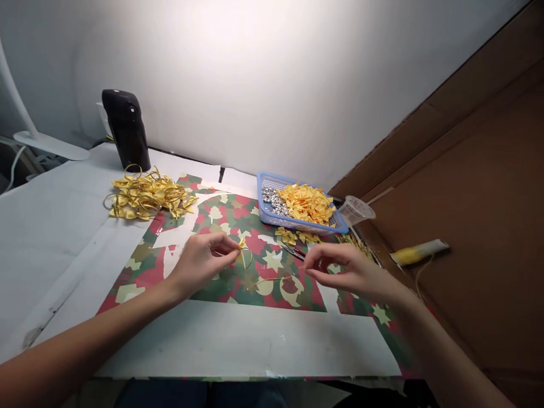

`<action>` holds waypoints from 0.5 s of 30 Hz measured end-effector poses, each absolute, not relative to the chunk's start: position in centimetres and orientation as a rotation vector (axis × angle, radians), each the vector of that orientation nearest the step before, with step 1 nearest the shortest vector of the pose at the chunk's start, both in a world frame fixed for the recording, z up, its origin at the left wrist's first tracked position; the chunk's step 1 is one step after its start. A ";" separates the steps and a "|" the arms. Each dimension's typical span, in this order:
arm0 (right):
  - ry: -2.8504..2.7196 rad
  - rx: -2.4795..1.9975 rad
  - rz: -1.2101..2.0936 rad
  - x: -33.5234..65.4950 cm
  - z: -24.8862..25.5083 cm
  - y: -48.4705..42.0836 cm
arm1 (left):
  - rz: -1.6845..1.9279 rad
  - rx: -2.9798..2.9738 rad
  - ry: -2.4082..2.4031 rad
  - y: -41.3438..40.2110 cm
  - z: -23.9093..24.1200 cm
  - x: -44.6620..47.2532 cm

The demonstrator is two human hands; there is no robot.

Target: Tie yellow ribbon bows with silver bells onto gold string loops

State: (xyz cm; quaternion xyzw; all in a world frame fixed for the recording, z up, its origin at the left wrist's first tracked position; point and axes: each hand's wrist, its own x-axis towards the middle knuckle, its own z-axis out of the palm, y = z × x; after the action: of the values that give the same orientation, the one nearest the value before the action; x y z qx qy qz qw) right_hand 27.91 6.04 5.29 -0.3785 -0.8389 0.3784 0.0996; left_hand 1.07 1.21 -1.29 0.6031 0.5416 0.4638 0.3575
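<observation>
My left hand (208, 258) is closed in a pinch on a small yellow ribbon bow (242, 243) with a thin looped cord hanging from it. My right hand (340, 266) is also pinched, thumb against fingers, above the mat's right part; whatever it holds is too small to make out. Between the hands, a thin yellowish cord (274, 279) stretches over the camouflage-patterned mat (229, 283) and fades out close to my right fingertips. Scissors (295, 252) lie just behind my right hand. A couple of loose yellow bows (287, 235) rest in front of the blue basket (266, 218).
Inside the basket are yellow bows (308, 204) and silver beads (276, 201). Corded bows (147, 192) are heaped at left, before a black bottle (126, 130). A clear plastic cup (357, 209) tilts beside the basket. A cardboard wall (467, 198) bounds the right; a lamp base (53, 145) stands far left.
</observation>
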 end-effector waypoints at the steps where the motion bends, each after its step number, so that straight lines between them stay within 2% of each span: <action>1: -2.352 -1.000 1.140 26.8 5.6 5.8 | 1.190 1.553 1.393 1.2 -1.3 1.1; 6: -2.037 -0.779 1.111 21.9 4.6 5.2 | 1.166 1.536 1.350 0.9 -1.3 1.3; 15: -2.396 -0.781 0.814 20.4 3.1 5.4 | 1.179 1.536 1.302 0.9 -1.4 1.4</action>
State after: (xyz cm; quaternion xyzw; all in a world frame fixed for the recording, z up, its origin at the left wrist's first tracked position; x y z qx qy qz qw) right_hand 20.37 5.42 3.14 -0.2861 -0.8773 0.2981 0.2443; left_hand 1.36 0.85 -1.37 0.6053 0.5130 0.4646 0.3930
